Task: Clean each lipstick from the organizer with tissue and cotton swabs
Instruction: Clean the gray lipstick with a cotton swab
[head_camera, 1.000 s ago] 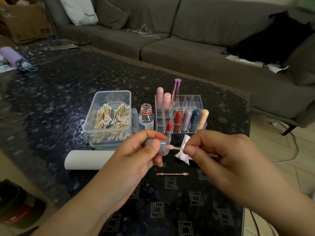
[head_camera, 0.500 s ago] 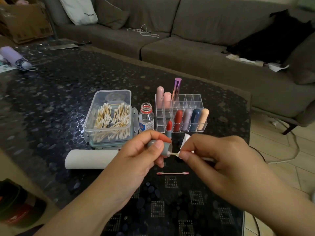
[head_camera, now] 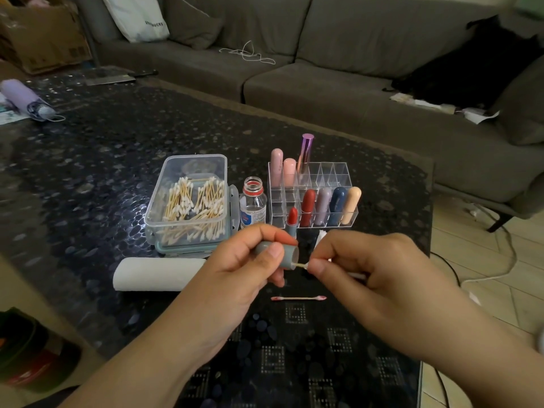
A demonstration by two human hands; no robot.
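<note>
A person's two bare hands meet above a dark, pebble-patterned bench. The left hand (head_camera: pixel 244 260) pinches a grey lipstick cap (head_camera: pixel 279 254) between thumb and fingers, its open end turned toward the right hand. The right hand (head_camera: pixel 362 266) pinches a cotton swab (head_camera: pixel 301 265) between thumb and forefinger; the swab's tip touches the lower rim of the cap's opening. A scrap of white tissue (head_camera: pixel 321 237) shows just behind the right hand's fingers; whether the hand holds it cannot be told.

Just behind the left hand stands an uncapped red lipstick (head_camera: pixel 292 220) in a grey base, in front of a clear plastic organizer (head_camera: pixel 332 175). The organizer's front row holds four capped lipsticks: red, mauve, navy and peach. Its back row holds two pink ones and a taller metallic purple one.

To the organizer's left is a small open glass bottle (head_camera: pixel 253 206), and beside that a clear box of cotton swabs (head_camera: pixel 191 201). A white tissue roll (head_camera: pixel 156 273) lies on its side in front of the box. On the bench below the hands lies a used swab (head_camera: pixel 298 298) with pink-stained tips. A grey sofa (head_camera: pixel 353 69) runs along the far side.
</note>
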